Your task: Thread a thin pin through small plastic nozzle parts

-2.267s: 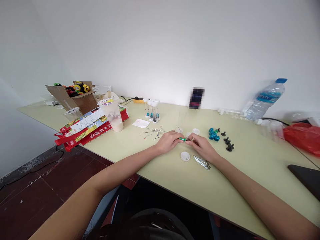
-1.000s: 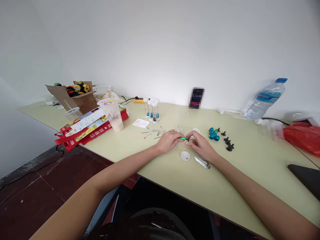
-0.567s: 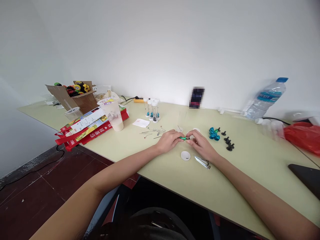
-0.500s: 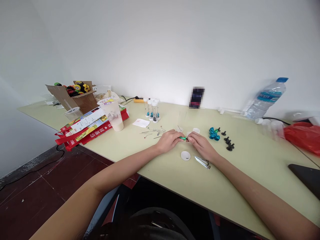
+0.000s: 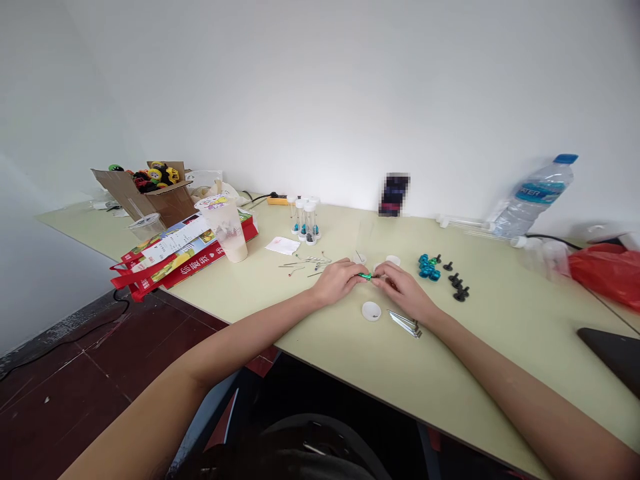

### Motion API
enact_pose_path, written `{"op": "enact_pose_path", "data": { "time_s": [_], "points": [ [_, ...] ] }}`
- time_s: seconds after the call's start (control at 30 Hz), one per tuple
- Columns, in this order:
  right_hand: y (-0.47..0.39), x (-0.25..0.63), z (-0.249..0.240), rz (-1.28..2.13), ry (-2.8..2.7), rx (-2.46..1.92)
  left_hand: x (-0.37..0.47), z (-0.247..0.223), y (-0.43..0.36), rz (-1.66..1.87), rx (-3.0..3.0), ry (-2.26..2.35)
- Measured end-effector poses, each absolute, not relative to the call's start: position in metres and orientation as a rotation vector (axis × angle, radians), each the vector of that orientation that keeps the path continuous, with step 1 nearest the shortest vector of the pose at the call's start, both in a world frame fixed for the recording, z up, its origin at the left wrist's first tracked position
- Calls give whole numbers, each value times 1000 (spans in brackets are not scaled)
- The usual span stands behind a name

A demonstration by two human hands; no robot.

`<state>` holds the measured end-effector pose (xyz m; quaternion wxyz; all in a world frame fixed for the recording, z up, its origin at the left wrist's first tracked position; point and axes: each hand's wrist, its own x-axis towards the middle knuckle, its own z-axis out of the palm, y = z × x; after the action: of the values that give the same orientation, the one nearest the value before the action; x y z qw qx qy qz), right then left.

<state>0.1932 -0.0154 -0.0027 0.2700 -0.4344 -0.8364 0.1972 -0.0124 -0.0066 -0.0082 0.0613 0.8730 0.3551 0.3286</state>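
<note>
While the left hand (image 5: pixel 336 283) pinches a green piece (image 5: pixel 365 276) in curled fingers near a white dish (image 5: pixel 369 309) on the surface (image 5: pixel 320 327), maybe so it won't wiggle, the right hand (image 5: pixel 401 288) pinches the piece's dark end, fingers nearly together.

Two hands counted at centre: left hand (image 5: pixel 339 283), right hand (image 5: pixel 404 291). Two green pieces (image 5: pixel 366 276) seen, one between the hands, one beside the blue cluster right of centre. Blue pieces (image 5: pixel 429 272) there: at least four, overlapped, exact count not possible. Black stemmed pieces (image 5: pixel 449 266), right of those: at least five. White caps (image 5: pixel 371 307), centre: at least three. Capped tubes (image 5: pixel 311 220), upper centre: at least three. Logged as one each: lidded drink cup (image 5: pixel 227 232), left; cardboard box (image 5: pixel 173 208), upper left; water bottle (image 5: pixel 537 195), upper right.
</note>
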Motion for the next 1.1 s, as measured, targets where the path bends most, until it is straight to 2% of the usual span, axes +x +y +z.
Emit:
{"op": "enact_pose_path", "data": {
  "time_s": [0.53,0.7,0.93,1.1],
  "points": [
    [-16,194,-5,563,-2153,-1171,-12,-10,-5,1048,2617,1055],
    [-16,193,-1,467,-2205,-1190,-12,-9,-5,1043,2625,1044],
    [-18,193,-3,563,-2092,-1167,-13,-8,-6,1042,2590,1083],
    [-16,193,-1,518,-2200,-1194,-12,-8,-6,1053,2604,1071]
  ]
}}
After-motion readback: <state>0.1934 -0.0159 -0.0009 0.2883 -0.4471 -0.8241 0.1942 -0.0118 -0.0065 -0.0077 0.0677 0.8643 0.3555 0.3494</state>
